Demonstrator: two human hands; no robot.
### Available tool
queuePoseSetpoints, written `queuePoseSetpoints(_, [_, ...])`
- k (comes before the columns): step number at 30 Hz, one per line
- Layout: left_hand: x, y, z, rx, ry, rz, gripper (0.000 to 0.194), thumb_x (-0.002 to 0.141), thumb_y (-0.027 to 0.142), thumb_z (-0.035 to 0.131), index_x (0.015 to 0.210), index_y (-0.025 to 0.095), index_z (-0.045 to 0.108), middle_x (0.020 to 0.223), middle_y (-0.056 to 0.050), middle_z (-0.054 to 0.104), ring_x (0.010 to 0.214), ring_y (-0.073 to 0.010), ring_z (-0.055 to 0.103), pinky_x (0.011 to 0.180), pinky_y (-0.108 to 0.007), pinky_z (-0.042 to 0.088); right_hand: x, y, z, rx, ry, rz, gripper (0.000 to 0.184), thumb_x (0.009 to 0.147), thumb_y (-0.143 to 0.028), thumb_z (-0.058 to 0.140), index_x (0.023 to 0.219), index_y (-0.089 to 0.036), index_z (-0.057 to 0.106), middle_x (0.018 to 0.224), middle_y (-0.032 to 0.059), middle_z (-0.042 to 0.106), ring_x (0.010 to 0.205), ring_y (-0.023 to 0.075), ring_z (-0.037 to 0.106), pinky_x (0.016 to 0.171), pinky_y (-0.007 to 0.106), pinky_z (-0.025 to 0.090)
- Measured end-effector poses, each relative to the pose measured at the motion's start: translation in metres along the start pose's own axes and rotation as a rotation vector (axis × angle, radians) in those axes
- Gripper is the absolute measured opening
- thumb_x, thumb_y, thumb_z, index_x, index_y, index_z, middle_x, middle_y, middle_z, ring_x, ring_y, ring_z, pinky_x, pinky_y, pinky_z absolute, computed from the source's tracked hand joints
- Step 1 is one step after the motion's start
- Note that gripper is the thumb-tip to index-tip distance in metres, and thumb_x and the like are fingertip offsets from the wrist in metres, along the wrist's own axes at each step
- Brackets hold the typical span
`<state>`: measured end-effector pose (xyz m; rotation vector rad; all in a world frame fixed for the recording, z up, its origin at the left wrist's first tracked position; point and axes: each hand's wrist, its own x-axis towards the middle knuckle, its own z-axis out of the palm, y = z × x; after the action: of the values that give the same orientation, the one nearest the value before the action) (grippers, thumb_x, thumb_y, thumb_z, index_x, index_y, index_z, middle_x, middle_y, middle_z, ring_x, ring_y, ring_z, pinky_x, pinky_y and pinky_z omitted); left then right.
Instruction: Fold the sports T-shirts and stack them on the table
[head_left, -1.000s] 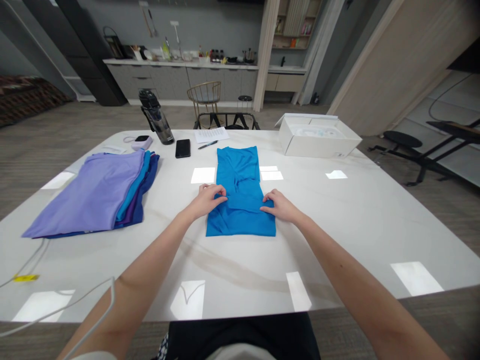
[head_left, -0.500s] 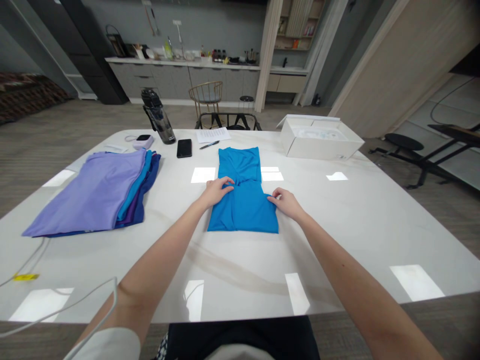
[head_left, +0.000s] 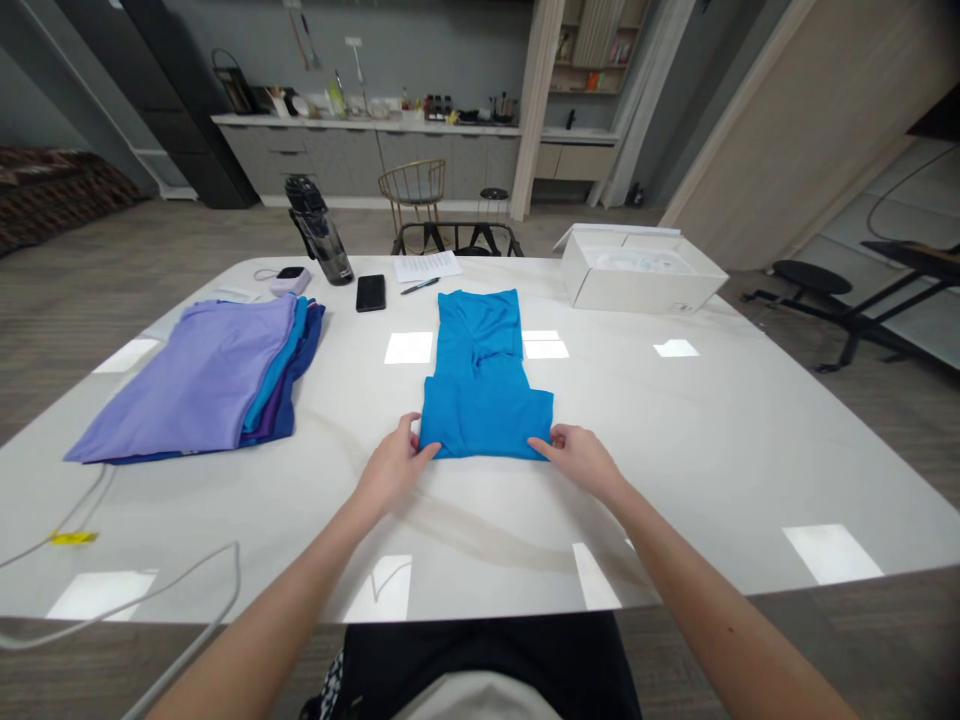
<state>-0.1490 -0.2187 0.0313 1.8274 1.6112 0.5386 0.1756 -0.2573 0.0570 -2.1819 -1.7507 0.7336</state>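
A blue garment, partly folded, lies on the white table in front of me. Its near part is a wider folded band, and creases gather at its middle. At the near left corner, my left hand pinches the cloth edge between thumb and fingers. My right hand grips the near right corner, thumb on top and fingers at the side. To the left lies a stack of folded clothes, with a lavender garment on top and blue and purple ones beneath.
At the back stand a dark water bottle, a phone, a small lavender device, a pen and a printed sheet. An open white box sits back right. A white cable crosses the near left edge.
Both hands have moved from the garment's middle toward me, down to its near corners. The near part of the cloth now lies in a shorter, wider band.
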Motion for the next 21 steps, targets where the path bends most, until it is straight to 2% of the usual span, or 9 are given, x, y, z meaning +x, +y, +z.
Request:
queuePoseSetpoints(4, [-0.007,0.002,0.004,-0.052,-0.007,0.072,0.039,0.088,0.039,0.056,0.126,0.03,0.055,0.073,0.004,0.058,0.068,-0.0199,0.058,0.068,-0.03,0.042,-0.003,0.005,0.015,0.094,0.104,-0.105,0.033,0.088,-0.052,0.059,0.071,-0.025,0.052,0.071,0.0023,0.066,0.067,0.0207,0.06,0.06,0.03,0.038])
queuePoseSetpoints(8, [-0.011,0.002,-0.012,-0.065,-0.004,0.082,0.031,0.083,0.033,0.059,0.114,0.033,0.061,0.072,0.004,0.057,0.067,-0.0199,0.057,0.066,-0.03,0.041,0.0,0.024,0.006,0.165,0.14,-0.066,0.032,0.084,-0.051,0.063,0.069,-0.025,0.05,0.064,0.0004,0.063,0.062,0.0201,0.057,0.057,0.031,0.038])
queuePoseSetpoints(10, [-0.018,0.001,-0.023,-0.081,-0.075,0.068,0.028,0.079,0.032,0.063,0.107,0.033,0.064,0.07,0.004,0.057,0.064,-0.0192,0.057,0.062,-0.029,0.04,-0.001,0.034,-0.003,0.184,0.09,-0.033,0.034,0.079,-0.051,0.068,0.067,-0.025,0.05,0.061,-0.0004,0.061,0.06,0.0191,0.056,0.055,0.03,0.037])
queuePoseSetpoints(12, [-0.025,0.0,-0.031,-0.097,-0.178,0.052,0.03,0.075,0.033,0.067,0.105,0.032,0.065,0.069,0.004,0.059,0.062,-0.019,0.057,0.059,-0.028,0.039,-0.003,0.041,-0.012,0.218,-0.04,-0.025,0.036,0.076,-0.052,0.071,0.065,-0.024,0.05,0.059,-0.001,0.06,0.058,0.0179,0.056,0.053,0.029,0.037])
queuePoseSetpoints(15, [-0.026,0.0,-0.032,-0.08,-0.288,0.037,0.043,0.074,0.04,0.072,0.115,0.03,0.064,0.077,0.001,0.065,0.065,-0.021,0.061,0.059,-0.028,0.042,0.0,0.046,-0.017,0.235,-0.172,-0.012,0.038,0.077,-0.057,0.071,0.068,-0.023,0.055,0.06,0.001,0.064,0.058,0.0185,0.058,0.055,0.029,0.04])
queuePoseSetpoints(16, [-0.022,0.001,-0.03,-0.059,-0.259,0.038,0.049,0.077,0.045,0.071,0.122,0.029,0.061,0.085,-0.002,0.068,0.071,-0.0226,0.064,0.063,-0.03,0.044,0.003,0.045,-0.017,0.209,-0.141,0.001,0.039,0.078,-0.06,0.07,0.073,-0.023,0.059,0.064,0.0029,0.067,0.061,0.0198,0.061,0.056,0.03,0.041])
queuePoseSetpoints(18, [-0.006,0.003,-0.023,0.012,-0.086,0.047,0.06,0.083,0.053,0.065,0.134,0.024,0.053,0.11,-0.011,0.069,0.09,-0.0277,0.066,0.076,-0.035,0.048,0.013,0.041,-0.016,0.132,-0.002,0.034,0.043,0.079,-0.064,0.068,0.086,-0.021,0.067,0.076,0.0069,0.072,0.071,0.0234,0.065,0.059,0.031,0.042])
queuePoseSetpoints(20, [0.016,0.007,-0.016,0.108,0.097,0.054,0.066,0.088,0.055,0.06,0.141,0.02,0.047,0.129,-0.019,0.062,0.111,-0.034,0.062,0.09,-0.043,0.046,0.027,0.036,-0.013,0.076,0.115,0.06,0.047,0.08,-0.064,0.067,0.098,-0.02,0.069,0.087,0.0097,0.074,0.08,0.0261,0.067,0.063,0.032,0.043])
queuePoseSetpoints(21, [0.027,0.008,-0.013,0.148,0.138,0.055,0.066,0.088,0.054,0.06,0.143,0.019,0.046,0.133,-0.021,0.06,0.118,-0.0366,0.058,0.095,-0.046,0.043,0.035,0.033,-0.012,0.067,0.147,0.063,0.047,0.081,-0.062,0.068,0.1,-0.019,0.069,0.09,0.0105,0.074,0.082,0.0267,0.068,0.064,0.032,0.044])
